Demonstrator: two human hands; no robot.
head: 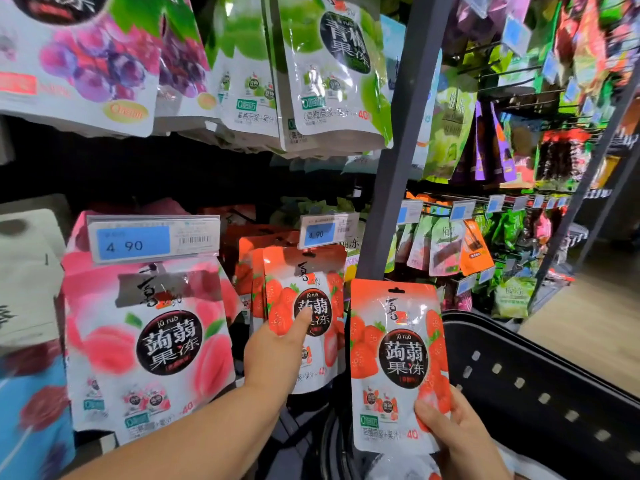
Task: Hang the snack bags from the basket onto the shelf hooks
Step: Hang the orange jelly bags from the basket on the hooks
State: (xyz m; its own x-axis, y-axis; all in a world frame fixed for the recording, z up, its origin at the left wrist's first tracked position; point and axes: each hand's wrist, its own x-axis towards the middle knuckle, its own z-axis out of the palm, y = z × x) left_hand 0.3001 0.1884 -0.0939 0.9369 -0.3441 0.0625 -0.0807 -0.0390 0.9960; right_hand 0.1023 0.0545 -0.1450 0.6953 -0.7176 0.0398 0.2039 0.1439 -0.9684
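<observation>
Both hands are holding: our left hand [273, 355] is gripping the hung stack [329, 289], likely steadying it; our right hand [457, 431] is pinching a bag [398, 358] upright just right of it, hole uppermost

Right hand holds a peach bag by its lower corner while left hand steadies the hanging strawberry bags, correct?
No. The head view shows the right hand holding a strawberry bag, not peach; the left hand steadies the hanging strawberry bags.

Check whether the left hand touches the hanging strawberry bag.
Touching. Head view shows the thumb of the left hand pressed on the hanging strawberry bag.
</observation>
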